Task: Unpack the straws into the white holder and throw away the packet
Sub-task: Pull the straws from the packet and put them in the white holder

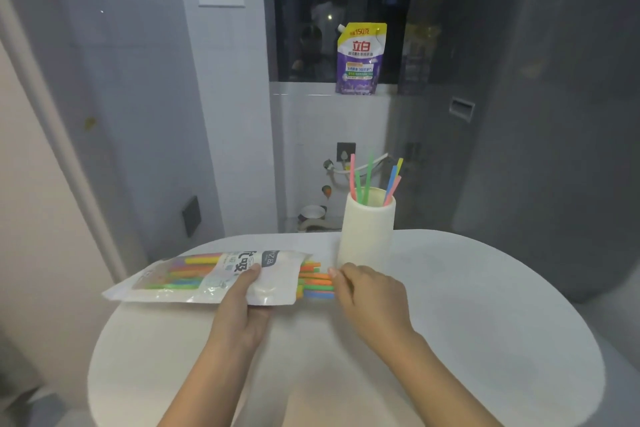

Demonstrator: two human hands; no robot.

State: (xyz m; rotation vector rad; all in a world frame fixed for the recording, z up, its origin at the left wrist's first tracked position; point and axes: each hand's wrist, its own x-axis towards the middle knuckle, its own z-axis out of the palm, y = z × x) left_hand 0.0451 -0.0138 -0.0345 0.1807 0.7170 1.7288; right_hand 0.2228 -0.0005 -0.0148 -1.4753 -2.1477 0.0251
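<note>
1. Furthest left of the white holder [367, 232], the packet [204, 279] lies flat on the white counter [485, 305], its open mouth turned toward the holder.
2. The left hand [242, 308] has its grip on the packet near that mouth, thumb pressed on top and fingers tucked underneath.
3. A bundle of coloured straws [317, 281] pokes out of the mouth, just in front of the holder's base and to its left.
4. The right hand [367, 291], directly in front of the holder, has its fingertips closed onto the ends of those straws; the grip is narrow and pinching.
5. The holder itself stands upright at the counter's far edge with six straws [363, 180] already leaning inside.
6. Above the holder, on the window sill, a purple and yellow pouch [360, 59] stands.
</note>
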